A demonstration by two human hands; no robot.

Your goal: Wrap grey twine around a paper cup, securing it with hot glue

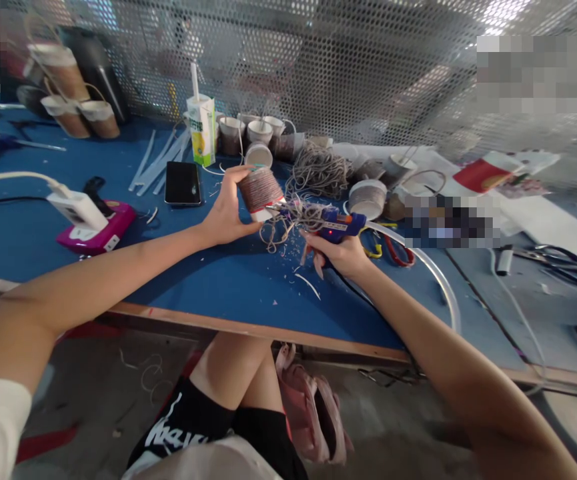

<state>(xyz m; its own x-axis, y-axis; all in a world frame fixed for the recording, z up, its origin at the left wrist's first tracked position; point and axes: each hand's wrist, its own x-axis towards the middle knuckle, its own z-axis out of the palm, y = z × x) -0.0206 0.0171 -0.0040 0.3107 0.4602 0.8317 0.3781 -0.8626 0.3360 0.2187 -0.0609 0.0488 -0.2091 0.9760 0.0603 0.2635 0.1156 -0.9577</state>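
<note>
My left hand (225, 212) grips a small cup wrapped in brown cord (261, 189), tilted on its side, with a white and red strip at its near rim. In my right hand (339, 253) is a blue hot glue gun (337, 223), its small red light lit and a clear glue stick (425, 257) curving out of its back. The gun's tip points left at the cup's lower rim; whether it touches cannot be made out. Loose cord ends (274, 238) hang just below the cup. Tangled grey cord (309, 212) lies around the nozzle.
Behind my hands stand several cord-wrapped cups (259, 132), a drink carton (202, 130) and a cord heap (321, 168). To the left lie a phone (183, 183), glue sticks (161, 163) and a pink power strip (101, 227). Scissors (563, 260) lie right. A perforated metal screen (348, 73) rises behind.
</note>
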